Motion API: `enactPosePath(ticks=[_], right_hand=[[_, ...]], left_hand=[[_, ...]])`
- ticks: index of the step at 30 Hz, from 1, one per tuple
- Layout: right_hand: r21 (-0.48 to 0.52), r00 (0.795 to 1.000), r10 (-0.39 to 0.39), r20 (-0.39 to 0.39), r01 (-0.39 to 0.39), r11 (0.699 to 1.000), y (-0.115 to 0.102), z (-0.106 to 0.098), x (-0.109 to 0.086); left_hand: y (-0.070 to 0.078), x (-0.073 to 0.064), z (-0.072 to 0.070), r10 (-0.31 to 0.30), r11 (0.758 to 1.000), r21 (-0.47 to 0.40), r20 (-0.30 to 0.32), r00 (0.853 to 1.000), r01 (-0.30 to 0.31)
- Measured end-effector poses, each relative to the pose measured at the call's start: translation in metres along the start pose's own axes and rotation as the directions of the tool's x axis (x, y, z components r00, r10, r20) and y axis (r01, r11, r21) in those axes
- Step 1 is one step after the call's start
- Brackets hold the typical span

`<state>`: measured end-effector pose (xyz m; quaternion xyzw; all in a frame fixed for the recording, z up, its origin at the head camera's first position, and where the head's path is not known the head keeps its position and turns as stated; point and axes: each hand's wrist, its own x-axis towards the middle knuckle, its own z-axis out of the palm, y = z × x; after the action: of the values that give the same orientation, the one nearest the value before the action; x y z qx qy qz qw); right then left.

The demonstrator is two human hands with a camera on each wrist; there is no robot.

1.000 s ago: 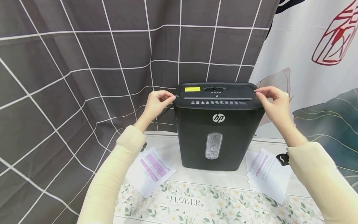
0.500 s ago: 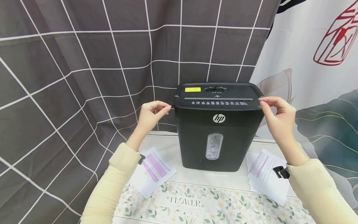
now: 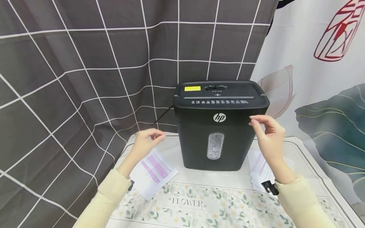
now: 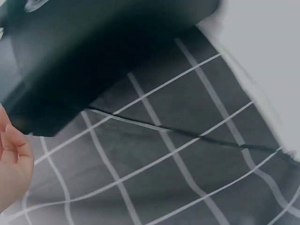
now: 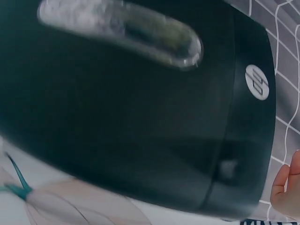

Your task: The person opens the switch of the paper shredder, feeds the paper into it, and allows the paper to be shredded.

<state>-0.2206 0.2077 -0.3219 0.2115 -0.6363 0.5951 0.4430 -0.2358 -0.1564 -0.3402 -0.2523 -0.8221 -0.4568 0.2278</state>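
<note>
A black HP paper shredder point(image 3: 196, 136) stands upright on the table, a yellow label and a slot on its top. Its front window point(image 3: 215, 145) shows pale shreds inside. Left of it my left hand point(image 3: 145, 142) hovers in the air, fingers loosely curled and holding nothing. My right hand point(image 3: 269, 136) hangs before the shredder's right side, thumb near the fingertips, with nothing between them. The right wrist view is filled by the shredder's front point(image 5: 140, 103), my right hand point(image 5: 286, 192) at the edge.
Printed sheets point(image 3: 154, 177) with purple highlighting lie left of the shredder, and more sheets point(image 3: 258, 172) lie to its right, partly behind the right arm. A black cord point(image 3: 162, 115) runs from the shredder's left side. A grid-patterned curtain point(image 3: 119, 63) hangs close behind.
Both hands have left the shredder's top corners and come down and toward me, the left also moving outward. The shredder stays in place; the head view has shifted slightly.
</note>
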Motion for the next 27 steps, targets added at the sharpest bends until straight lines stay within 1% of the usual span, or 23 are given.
enactPosePath(ticks=[3,6,9,12,14,16,18,20,23,27], right_hand=[[0.098,1.000,0.003,-0.028,0.000,0.995,0.006,0.006,-0.016],[0.160,1.000,0.008,-0.024,-0.004,0.987,0.012,0.013,-0.035],[0.235,1.000,0.010,0.008,-0.012,0.972,0.019,0.019,-0.054],[0.288,0.999,0.020,0.044,-0.032,0.957,0.025,0.027,-0.071],[0.261,0.997,0.036,0.073,-0.054,0.964,0.029,0.032,-0.081],[0.206,0.993,0.057,0.103,-0.078,0.975,0.033,0.037,-0.092],[0.153,0.989,0.074,0.127,-0.093,0.984,0.037,0.042,-0.102],[0.108,0.986,0.086,0.146,-0.102,0.989,0.041,0.046,-0.112],[0.097,0.982,0.107,0.159,-0.123,0.988,0.048,0.052,-0.126],[0.032,0.970,0.155,0.189,-0.163,0.986,0.053,0.061,-0.143]], left_hand=[[-0.010,-0.023,0.001,-0.065,0.997,0.032,-0.014,0.998,0.065],[-0.016,-0.046,0.004,-0.109,0.993,0.051,-0.033,0.994,0.110],[-0.020,-0.067,0.008,-0.115,0.991,0.062,-0.038,0.993,0.117],[-0.026,-0.082,0.012,-0.095,0.993,0.070,-0.057,0.994,0.099],[-0.032,-0.089,0.014,-0.088,0.993,0.071,-0.086,0.992,0.094],[-0.039,-0.096,0.015,-0.089,0.993,0.067,-0.117,0.989,0.097],[-0.046,-0.101,0.016,-0.109,0.991,0.068,-0.138,0.984,0.119],[-0.054,-0.106,0.017,-0.140,0.986,0.074,-0.148,0.979,0.152],[-0.064,-0.114,0.019,-0.203,0.972,0.090,-0.148,0.968,0.217],[-0.073,-0.129,0.024,-0.287,0.948,0.105,-0.123,0.950,0.300]])
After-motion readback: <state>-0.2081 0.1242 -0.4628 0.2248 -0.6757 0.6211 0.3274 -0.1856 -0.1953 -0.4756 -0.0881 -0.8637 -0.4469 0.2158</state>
